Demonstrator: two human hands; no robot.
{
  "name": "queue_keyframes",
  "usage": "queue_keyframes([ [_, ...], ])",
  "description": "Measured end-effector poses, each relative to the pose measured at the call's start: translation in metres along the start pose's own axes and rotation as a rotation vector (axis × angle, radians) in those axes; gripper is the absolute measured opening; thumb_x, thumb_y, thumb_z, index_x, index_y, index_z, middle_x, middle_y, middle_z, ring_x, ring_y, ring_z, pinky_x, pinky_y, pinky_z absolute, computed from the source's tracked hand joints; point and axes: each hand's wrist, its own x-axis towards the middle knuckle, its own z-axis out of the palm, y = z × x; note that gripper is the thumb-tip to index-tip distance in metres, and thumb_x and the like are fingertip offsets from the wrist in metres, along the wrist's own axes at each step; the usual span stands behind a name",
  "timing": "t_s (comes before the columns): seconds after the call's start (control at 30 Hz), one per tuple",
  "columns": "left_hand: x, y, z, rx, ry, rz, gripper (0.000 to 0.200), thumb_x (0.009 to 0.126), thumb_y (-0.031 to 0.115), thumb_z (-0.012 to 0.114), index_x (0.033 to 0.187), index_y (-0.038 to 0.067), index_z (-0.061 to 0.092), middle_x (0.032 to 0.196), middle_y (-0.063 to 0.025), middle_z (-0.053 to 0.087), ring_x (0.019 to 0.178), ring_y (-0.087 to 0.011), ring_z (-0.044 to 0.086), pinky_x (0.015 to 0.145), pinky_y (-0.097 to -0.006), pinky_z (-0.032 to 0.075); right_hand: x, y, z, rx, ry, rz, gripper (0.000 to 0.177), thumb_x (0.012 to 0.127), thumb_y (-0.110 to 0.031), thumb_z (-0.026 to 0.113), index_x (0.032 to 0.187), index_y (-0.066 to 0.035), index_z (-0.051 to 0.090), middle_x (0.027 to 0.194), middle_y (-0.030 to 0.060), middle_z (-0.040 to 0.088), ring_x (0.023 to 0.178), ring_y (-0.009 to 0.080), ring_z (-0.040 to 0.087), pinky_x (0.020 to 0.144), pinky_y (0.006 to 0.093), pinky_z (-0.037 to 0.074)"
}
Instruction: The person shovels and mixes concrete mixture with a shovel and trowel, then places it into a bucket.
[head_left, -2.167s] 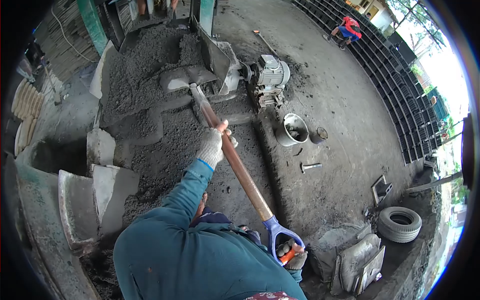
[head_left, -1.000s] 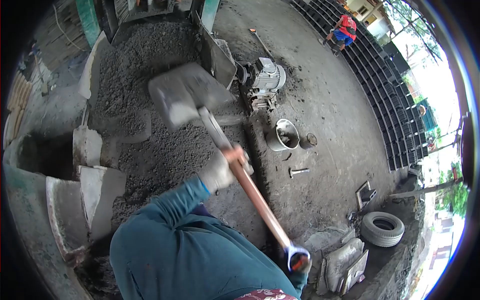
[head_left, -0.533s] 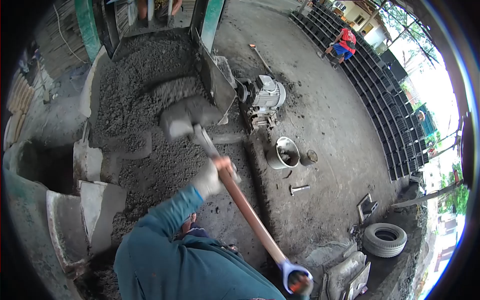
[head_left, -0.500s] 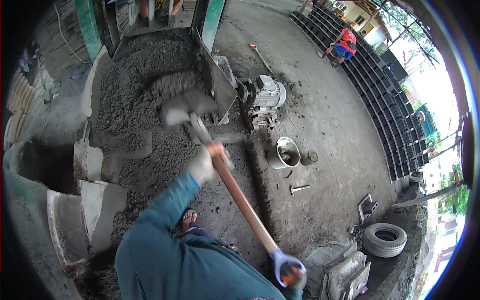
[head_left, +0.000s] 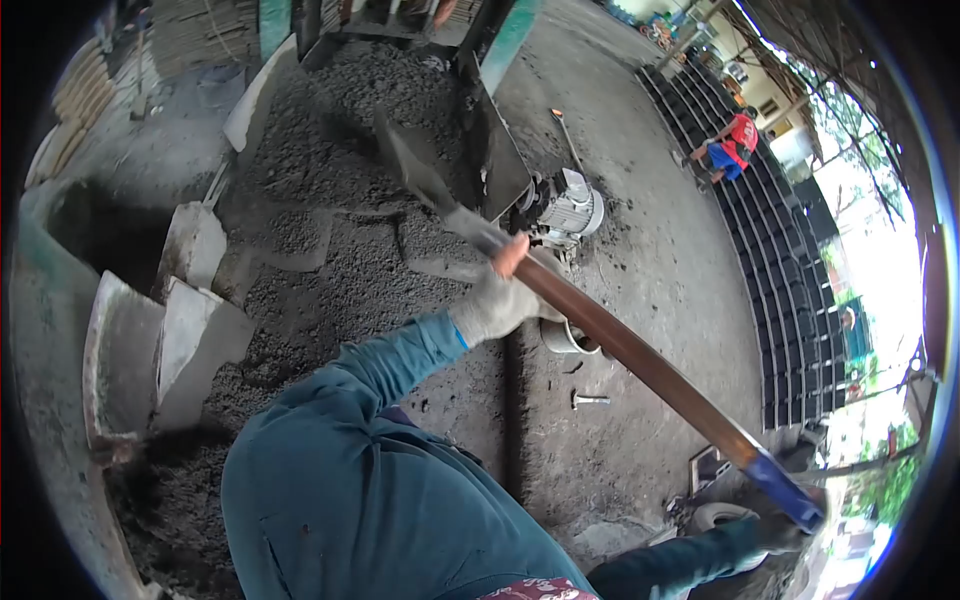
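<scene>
My left hand (head_left: pixel 500 298), in a pale glove with bare fingertips, is wrapped round the lower shaft of a shovel (head_left: pixel 640 355). At the lower right my right hand (head_left: pixel 790 525) is closed on the blue handle end, partly blurred. The shovel's shaft runs diagonally across the view, and its metal blade (head_left: pixel 415 165), seen nearly edge-on, is above the dark gravelly mix (head_left: pixel 330 130). No load can be made out on the blade.
An electric motor (head_left: pixel 570 205) stands right of the mix, with a bucket (head_left: pixel 568 338) and hammer (head_left: pixel 590 400) below it. Broken concrete pieces (head_left: pixel 125 350) edge a pit at left. A person in red (head_left: pixel 738 138) bends by stacked black blocks (head_left: pixel 790 290). A tire (head_left: pixel 722 515) lies lower right.
Both hands and the shovel have moved right, and the right hand is farther out. The blade has turned from flat to nearly edge-on. The whole view has shifted.
</scene>
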Motion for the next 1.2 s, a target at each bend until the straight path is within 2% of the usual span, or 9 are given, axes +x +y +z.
queue_keyframes([
  [0.13, -0.025, -0.019, 0.019, 0.076, -0.209, 0.196, 0.086, 0.088, 0.077, 0.045, 0.116, -0.003, 0.060, 0.111, -0.0176, 0.067, 0.108, -0.0302, 0.063, 0.100, -0.0456, 0.045, 0.108, -0.053, 0.069, 0.144, 0.114, -0.034, 0.024, 0.091, -0.023, 0.063, 0.090, 0.001, 0.062, 0.075, 0.0102, 0.062, 0.065, 0.0225, 0.062, 0.058, 0.0352, 0.051],
  [0.23, -0.035, -0.038, -0.006, -0.068, 0.184, 0.332, 0.079, 0.092, 0.071, 0.041, 0.116, -0.002, 0.059, 0.116, -0.0206, 0.063, 0.106, -0.0318, 0.062, 0.098, -0.0475, 0.047, 0.142, -0.116, 0.144, 0.297, 0.014, -0.097, 0.024, 0.091, -0.022, 0.064, 0.094, 0.001, 0.063, 0.078, 0.0102, 0.063, 0.068, 0.0223, 0.062, 0.061, 0.0350, 0.052],
  [0.4, -0.027, 0.112, -0.029, -0.177, 0.119, 0.483, 0.101, 0.081, 0.088, 0.026, 0.106, -0.003, 0.060, 0.100, -0.0205, 0.064, 0.100, -0.0341, 0.059, 0.098, -0.0494, 0.043, 0.115, -0.223, 0.226, 0.531, -0.132, -0.231, 0.025, 0.092, -0.021, 0.067, 0.099, 0.002, 0.063, 0.082, 0.0102, 0.065, 0.072, 0.0219, 0.064, 0.066, 0.0348, 0.053],
  [0.57, 0.034, 0.231, -0.138, -0.292, 0.289, 0.499, 0.075, 0.084, 0.068, 0.051, 0.089, -0.005, 0.065, 0.084, -0.0186, 0.063, 0.083, -0.0406, 0.059, 0.087, -0.0577, 0.047, 0.023, -0.283, 0.248, 0.362, -0.245, -0.549, 0.020, 0.086, -0.010, 0.072, 0.099, 0.003, 0.063, 0.083, 0.0097, 0.064, 0.072, 0.0209, 0.063, 0.063, 0.0316, 0.052],
  [0.77, 0.075, 0.245, -0.172, -0.508, 0.451, 0.276, 0.043, 0.085, 0.047, 0.068, 0.079, 0.006, 0.058, 0.076, -0.0108, 0.059, 0.075, -0.0293, 0.059, 0.080, -0.0514, 0.049, -0.169, -0.146, 0.267, 0.191, -0.248, 0.039, 0.014, 0.082, -0.005, 0.073, 0.092, -0.003, 0.064, 0.078, 0.0041, 0.062, 0.068, 0.0142, 0.060, 0.060, 0.0263, 0.048],
  [0.87, 0.050, 0.194, -0.123, -0.231, 0.339, 0.328, 0.031, 0.089, 0.039, 0.067, 0.081, 0.010, 0.058, 0.077, -0.0066, 0.058, 0.071, -0.0240, 0.056, 0.082, -0.0485, 0.047, -0.247, -0.073, 0.236, 0.515, -0.463, 1.183, 0.006, 0.090, -0.012, 0.065, 0.091, -0.006, 0.063, 0.075, 0.0017, 0.060, 0.056, 0.0128, 0.056, 0.051, 0.0273, 0.045],
  [0.97, -0.037, 0.101, -0.067, -0.078, 0.106, 0.230, 0.034, 0.091, 0.042, 0.066, 0.092, 0.008, 0.064, 0.084, -0.0062, 0.060, 0.081, -0.0264, 0.057, 0.091, -0.0505, 0.045, -0.307, 0.024, 0.152, 0.476, -0.758, 1.515, 0.017, 0.089, -0.018, 0.067, 0.098, -0.004, 0.063, 0.077, 0.0032, 0.062, 0.057, 0.0116, 0.055, 0.050, 0.0276, 0.044],
  [1.07, -0.124, -0.003, -0.052, 0.029, 0.020, 0.144, 0.028, 0.091, 0.035, 0.066, 0.094, 0.007, 0.063, 0.092, -0.0100, 0.061, 0.100, -0.0327, 0.060, 0.099, -0.0525, 0.042, -0.335, 0.094, 0.052, 0.426, -1.020, 1.296, 0.029, 0.086, -0.022, 0.069, 0.104, -0.001, 0.063, 0.088, 0.0082, 0.065, 0.076, 0.0196, 0.062, 0.067, 0.0326, 0.050],
  [1.2, -0.182, -0.091, -0.119, -0.342, 0.977, 0.020, 0.023, 0.093, 0.026, 0.066, 0.081, 0.010, 0.054, 0.076, -0.0081, 0.055, 0.076, -0.0284, 0.057, 0.084, -0.0525, 0.048, -0.333, 0.076, -0.015, 0.234, -1.057, 0.876, 0.035, 0.088, -0.033, 0.068, 0.097, 0.001, 0.065, 0.096, 0.0124, 0.065, 0.092, 0.0248, 0.062, 0.082, 0.0376, 0.049],
])
